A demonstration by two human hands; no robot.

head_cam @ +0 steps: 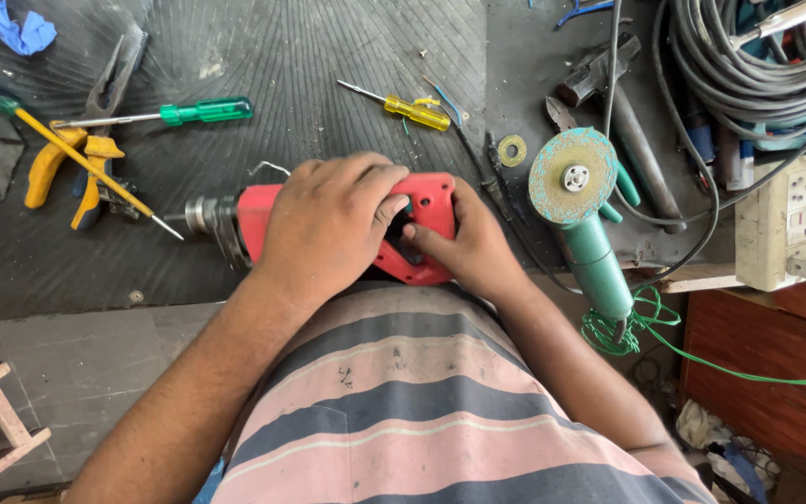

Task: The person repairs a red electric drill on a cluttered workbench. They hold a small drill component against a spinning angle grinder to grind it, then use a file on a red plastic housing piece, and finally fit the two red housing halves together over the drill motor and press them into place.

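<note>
A red electric drill [426, 210] lies on its side on the black rubber mat [310, 56], its metal chuck [205, 215] pointing left. My left hand [328, 224] lies over the drill's body and clasps it from above. My right hand [473, 247] holds the handle end, with a finger pressed in at the trigger opening. Most of the drill's middle is hidden under my left hand.
A green angle grinder [580, 201] with a green cord lies right of the drill. A yellow screwdriver [412, 110], a green screwdriver [202, 112], yellow-handled pliers [81, 154], a hammer [622, 103], coiled black cable [757, 65] and a white socket board [799, 219] surround it.
</note>
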